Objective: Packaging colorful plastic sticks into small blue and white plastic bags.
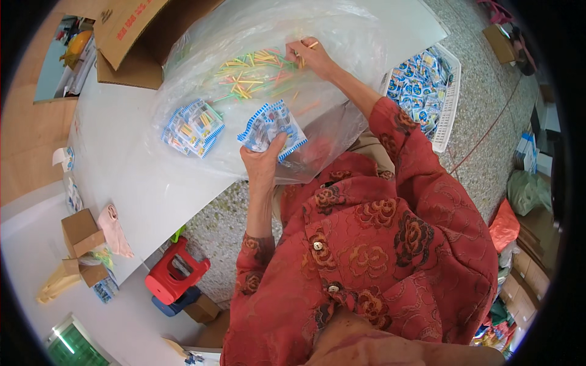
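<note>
My left hand (264, 160) grips a small clear packet (267, 127) with blue-and-white striped edges, thumb across its front. Farther off, my right hand (308, 53) pinches a few thin coloured sticks, yellowish ones showing at the fingertips. Beside it, a loose heap of yellow, green and pink sticks (249, 74) lies on a large clear plastic sheet or bag (201, 70). To the left of the held packet, several similar packets (194, 128) are piled together, with coloured sticks visible inside some.
An open cardboard box (131, 43) stands at the table's far left. A white basket (450, 100) full of blue-and-white packets is at my right. A red plastic stool (174, 273) stands below the white table's (146, 201) near edge. A pink cloth (114, 229) hangs over its left side.
</note>
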A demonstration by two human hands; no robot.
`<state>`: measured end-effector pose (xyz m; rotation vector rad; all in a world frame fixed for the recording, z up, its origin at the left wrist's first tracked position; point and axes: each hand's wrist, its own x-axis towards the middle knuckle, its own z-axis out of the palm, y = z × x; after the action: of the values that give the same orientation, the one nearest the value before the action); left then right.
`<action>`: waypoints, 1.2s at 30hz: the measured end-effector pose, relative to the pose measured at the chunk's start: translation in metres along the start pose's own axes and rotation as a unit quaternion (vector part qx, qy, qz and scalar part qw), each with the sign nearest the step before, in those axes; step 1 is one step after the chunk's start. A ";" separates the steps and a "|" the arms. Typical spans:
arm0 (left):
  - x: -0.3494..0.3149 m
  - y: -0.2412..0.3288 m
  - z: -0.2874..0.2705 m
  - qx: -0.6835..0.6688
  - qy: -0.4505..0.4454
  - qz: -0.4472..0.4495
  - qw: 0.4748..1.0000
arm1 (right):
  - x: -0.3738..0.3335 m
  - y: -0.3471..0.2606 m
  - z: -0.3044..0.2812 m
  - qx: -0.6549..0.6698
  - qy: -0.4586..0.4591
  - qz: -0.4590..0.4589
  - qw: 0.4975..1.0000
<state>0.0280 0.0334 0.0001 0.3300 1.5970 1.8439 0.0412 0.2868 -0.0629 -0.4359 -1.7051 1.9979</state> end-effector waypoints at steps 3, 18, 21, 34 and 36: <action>0.001 0.000 0.000 0.005 -0.002 -0.002 1.000 | -0.005 -0.008 0.008 -0.027 0.021 -0.010 0.999; -0.001 0.005 0.000 -0.005 -0.022 -0.003 1.000 | 0.013 0.008 0.003 0.048 0.045 0.010 0.998; -0.001 0.005 0.001 -0.010 -0.019 -0.006 1.000 | 0.013 0.007 0.001 0.059 0.042 -0.004 0.997; -0.001 0.004 0.000 -0.004 -0.016 -0.012 1.000 | 0.013 0.010 -0.008 0.053 -0.005 -0.063 0.997; -0.001 0.003 0.000 -0.001 -0.020 -0.009 1.000 | 0.012 0.005 0.001 0.013 0.039 0.023 0.999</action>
<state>0.0277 0.0328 0.0034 0.3501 1.5666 1.8138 0.0297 0.2919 -0.0672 -0.5412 -1.6354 2.0057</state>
